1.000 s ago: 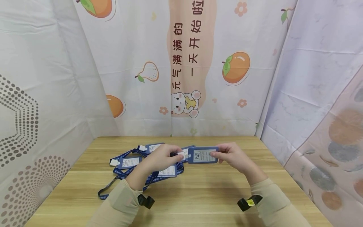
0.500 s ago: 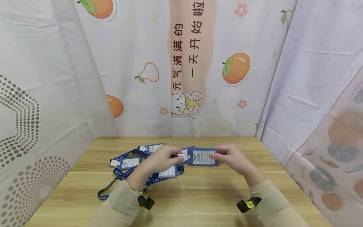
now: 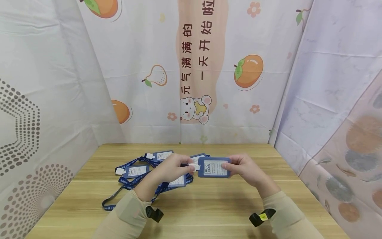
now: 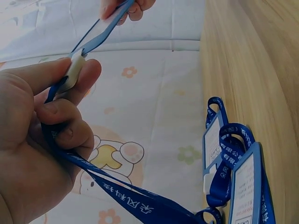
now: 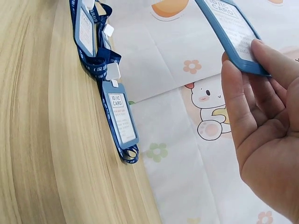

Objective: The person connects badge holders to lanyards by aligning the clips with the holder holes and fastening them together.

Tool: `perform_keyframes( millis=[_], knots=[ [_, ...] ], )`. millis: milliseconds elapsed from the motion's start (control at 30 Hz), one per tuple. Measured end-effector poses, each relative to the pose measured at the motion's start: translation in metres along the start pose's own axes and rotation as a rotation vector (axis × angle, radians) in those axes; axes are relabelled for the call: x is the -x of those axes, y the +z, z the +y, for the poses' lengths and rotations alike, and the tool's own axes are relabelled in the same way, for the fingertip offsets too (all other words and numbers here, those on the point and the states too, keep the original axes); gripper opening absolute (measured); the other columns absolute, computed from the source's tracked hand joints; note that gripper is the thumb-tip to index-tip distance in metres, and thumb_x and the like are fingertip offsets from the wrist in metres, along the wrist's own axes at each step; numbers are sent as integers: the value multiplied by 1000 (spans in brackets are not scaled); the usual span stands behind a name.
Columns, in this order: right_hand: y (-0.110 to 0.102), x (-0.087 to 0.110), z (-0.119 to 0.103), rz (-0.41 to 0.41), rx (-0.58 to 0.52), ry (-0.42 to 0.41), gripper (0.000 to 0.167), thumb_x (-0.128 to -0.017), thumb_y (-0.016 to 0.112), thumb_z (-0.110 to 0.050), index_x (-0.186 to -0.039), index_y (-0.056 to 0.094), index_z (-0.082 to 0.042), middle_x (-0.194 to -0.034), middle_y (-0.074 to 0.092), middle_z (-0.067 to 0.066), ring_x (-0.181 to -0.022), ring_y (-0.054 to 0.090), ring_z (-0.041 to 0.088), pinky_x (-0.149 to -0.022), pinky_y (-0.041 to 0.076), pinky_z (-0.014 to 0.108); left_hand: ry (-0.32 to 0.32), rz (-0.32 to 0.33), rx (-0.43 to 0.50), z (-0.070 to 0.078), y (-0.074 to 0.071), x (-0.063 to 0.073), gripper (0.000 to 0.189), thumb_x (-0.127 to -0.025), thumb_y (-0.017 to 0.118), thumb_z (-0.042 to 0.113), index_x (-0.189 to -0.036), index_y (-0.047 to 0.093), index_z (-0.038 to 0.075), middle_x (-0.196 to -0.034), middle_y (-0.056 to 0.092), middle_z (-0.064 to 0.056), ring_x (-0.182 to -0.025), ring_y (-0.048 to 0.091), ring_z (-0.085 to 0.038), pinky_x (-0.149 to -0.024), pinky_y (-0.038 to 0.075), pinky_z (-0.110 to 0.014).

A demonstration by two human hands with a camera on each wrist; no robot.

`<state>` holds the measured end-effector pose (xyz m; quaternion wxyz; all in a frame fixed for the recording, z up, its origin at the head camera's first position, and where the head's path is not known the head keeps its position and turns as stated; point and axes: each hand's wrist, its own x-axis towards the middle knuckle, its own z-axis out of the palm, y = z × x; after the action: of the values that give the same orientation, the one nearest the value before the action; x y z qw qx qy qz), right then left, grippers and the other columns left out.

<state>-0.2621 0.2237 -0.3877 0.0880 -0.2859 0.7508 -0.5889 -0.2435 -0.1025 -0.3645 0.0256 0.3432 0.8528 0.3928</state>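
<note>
Between my hands, above the table, is a blue ID card holder [image 3: 214,167] with a printed insert. My right hand [image 3: 246,169] pinches its far end between thumb and fingers; the right wrist view shows the thumb [image 5: 275,58] lying on its front. At the other end, my left hand [image 3: 174,169] pinches the white clip [image 4: 74,70] joined to the holder. A blue lanyard strap [image 4: 135,198] runs from that clip through the left fingers and down toward the table. In the head view the left hand and forearm hide part of the pile behind them.
Several more badge holders lie on the wooden table [image 3: 226,205], including one at the left [image 3: 135,171], one at the back [image 3: 162,155] and one lying behind the held holder [image 5: 122,116]. Their blue lanyards [image 3: 108,202] are tangled together. Printed curtains [image 3: 238,109] stand behind and at both sides.
The held card holder has come slightly lower and its face has tilted up more, showing more of the holder on the table behind. Both hands keep their grip.
</note>
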Motion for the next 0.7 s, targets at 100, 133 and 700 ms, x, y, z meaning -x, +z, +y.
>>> perform_keyframes(
  millis=[100,133,700],
  knots=[
    [2,-1,-1,11,-13,7,20,-98,69,-12,-101,72,7,-96,75,19,-81,73,26,-67,59,45,-9,12,15,1,0,0,14,-104,61,31,-100,73,25,-90,73,13,-88,67,-11,-80,53,-34],
    [3,-1,-2,14,-14,7,20,-98,69,-12,-101,72,7,-96,75,19,-81,73,26,-67,59,44,-8,15,18,1,0,0,14,-104,61,31,-100,73,25,-90,73,12,-88,68,-11,-80,53,-34],
    [7,-2,-3,6,-23,13,19,-99,67,-11,-103,70,7,-97,75,17,-82,73,22,-67,59,37,-5,17,47,-3,0,1,15,-104,62,32,-104,74,23,-96,76,2,-91,69,-13,-81,53,-34]
  ],
)
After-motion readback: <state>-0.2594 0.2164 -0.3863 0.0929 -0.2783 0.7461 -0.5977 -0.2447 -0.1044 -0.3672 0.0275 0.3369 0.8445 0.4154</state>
